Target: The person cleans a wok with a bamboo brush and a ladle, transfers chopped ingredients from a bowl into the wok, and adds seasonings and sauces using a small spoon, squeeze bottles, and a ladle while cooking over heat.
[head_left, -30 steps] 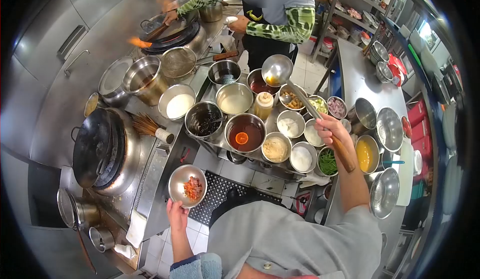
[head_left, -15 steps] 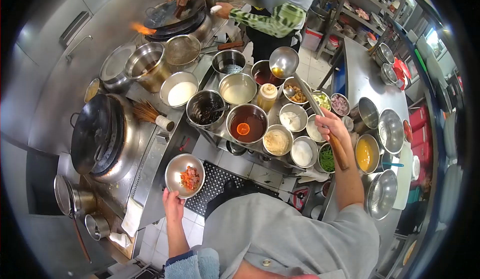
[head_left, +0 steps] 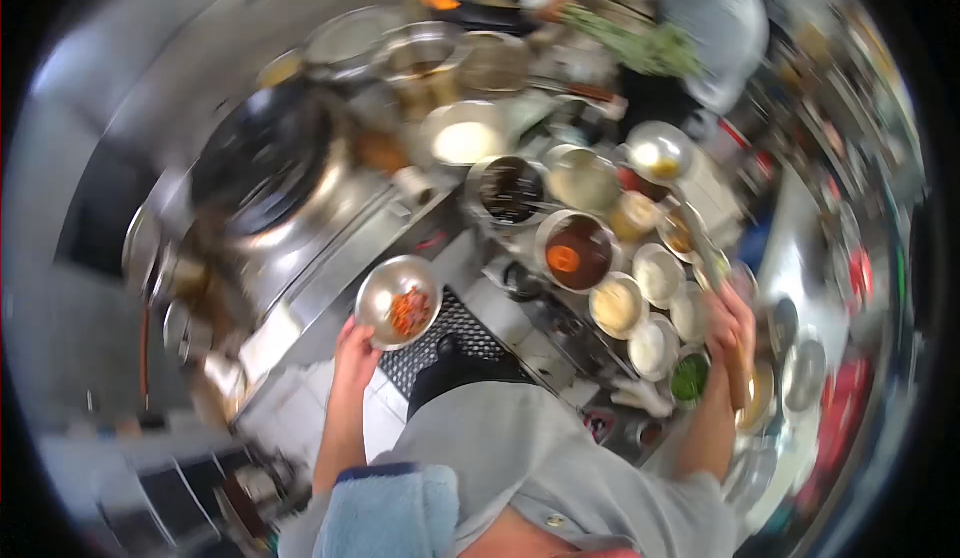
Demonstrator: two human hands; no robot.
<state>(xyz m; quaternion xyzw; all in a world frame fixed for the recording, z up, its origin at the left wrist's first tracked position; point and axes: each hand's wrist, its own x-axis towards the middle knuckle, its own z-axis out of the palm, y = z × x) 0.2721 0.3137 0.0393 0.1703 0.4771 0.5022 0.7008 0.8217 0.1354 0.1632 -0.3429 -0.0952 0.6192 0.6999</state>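
My left hand (head_left: 356, 352) grips the rim of a steel bowl (head_left: 374, 296), its fingers mostly hidden under the bowl. Chopped red and orange pieces (head_left: 410, 312) lie inside it. On the other side, my right hand (head_left: 730, 328) is wrapped round the wooden handle of a big ladle (head_left: 706, 246). The ladle's round head hangs above the seasoning pots at the far side, with a yellowish spot in it. Near the ladle stand a pot of dark red sauce (head_left: 592, 266) with an orange slice in it, a squeeze bottle (head_left: 634, 216) and a container of chopped greens (head_left: 690, 379).
A black wok (head_left: 262, 163) sits on the stove at left. A white-filled bowl (head_left: 466, 142) and a pot of dark sauce (head_left: 508, 193) stand ahead. Further back, a co-worker in patterned sleeves (head_left: 640, 43) works by a flame. A perforated black mat (head_left: 455, 333) lies on the floor.
The view has swung, so the stove and pots appear shifted right and blurred. Both hands keep their hold on the bowl and ladle; the bowl sits slightly higher in view.
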